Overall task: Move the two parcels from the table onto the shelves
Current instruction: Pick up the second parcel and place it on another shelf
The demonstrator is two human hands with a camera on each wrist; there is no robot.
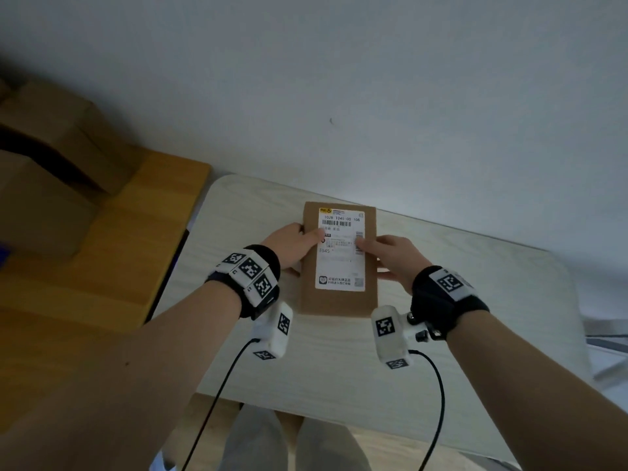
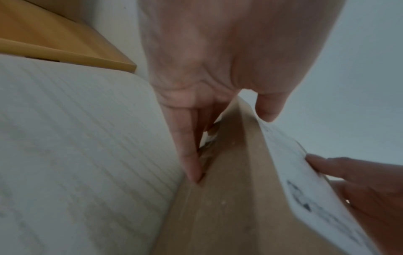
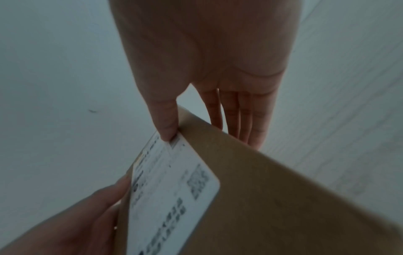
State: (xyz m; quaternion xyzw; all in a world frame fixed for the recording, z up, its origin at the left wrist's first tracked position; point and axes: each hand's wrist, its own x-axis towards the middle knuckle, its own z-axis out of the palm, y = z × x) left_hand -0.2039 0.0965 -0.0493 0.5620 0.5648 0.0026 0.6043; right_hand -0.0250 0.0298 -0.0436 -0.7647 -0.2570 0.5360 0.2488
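A flat brown cardboard parcel (image 1: 339, 300) with a white shipping label (image 1: 341, 248) lies lengthwise over the pale table (image 1: 475, 317). My left hand (image 1: 292, 244) grips its left edge: the thumb (image 2: 268, 112) is on the label and the fingers (image 2: 191, 160) run down the side. My right hand (image 1: 394, 256) grips the right edge, its thumb (image 3: 167, 131) on top and its fingers (image 3: 250, 129) behind the side wall (image 3: 272, 198). I cannot tell whether the parcel's underside touches the table. No second parcel shows.
An orange wooden shelf (image 1: 136, 232) stands left of the table, with several brown cardboard boxes (image 1: 51, 137) on it. A plain white wall (image 1: 373, 79) runs behind the table. Cables hang from both wrist cameras over the table's near edge.
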